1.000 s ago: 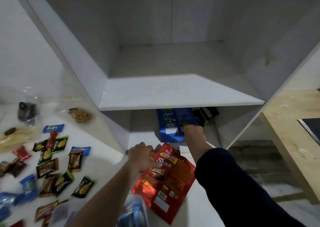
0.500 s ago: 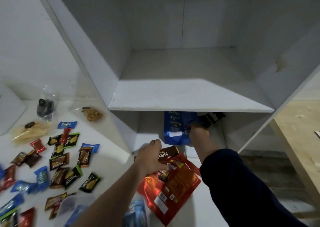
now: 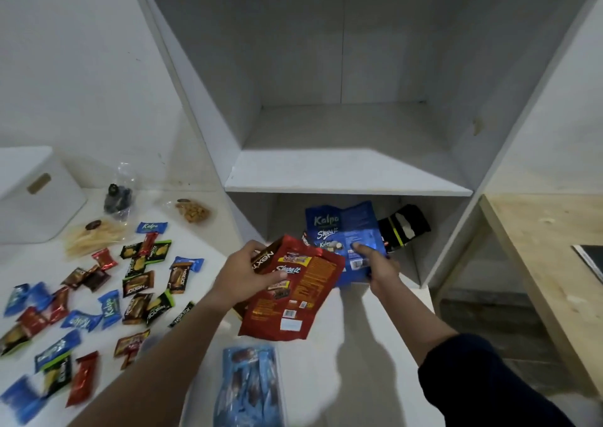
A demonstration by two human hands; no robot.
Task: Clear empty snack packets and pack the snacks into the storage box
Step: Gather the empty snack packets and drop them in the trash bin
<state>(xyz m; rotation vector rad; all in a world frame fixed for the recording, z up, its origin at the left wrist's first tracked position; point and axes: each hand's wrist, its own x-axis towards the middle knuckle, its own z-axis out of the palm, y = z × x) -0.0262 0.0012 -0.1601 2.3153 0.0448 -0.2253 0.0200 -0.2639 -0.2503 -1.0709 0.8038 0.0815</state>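
Note:
My left hand grips a large red snack bag together with a brown packet behind it, held above the white counter. My right hand pinches the lower edge of a blue Kalpa bag at the mouth of the lower shelf compartment. A black packet lies deeper in that compartment. Several small wrapped snacks in blue, red, brown and green-black lie scattered on the counter to the left. A white storage box stands at the far left.
A clear blue bag of snacks lies on the counter near me. Clear bags of nuts, dark pieces and pale sticks sit by the wall. A white shelf board overhangs the compartment. A wooden table stands on the right.
My right hand has drawn the blue bag outward from the lower compartment. My left hand has lifted the red bag and brown packet higher. The view has shifted, bringing the white box into sight.

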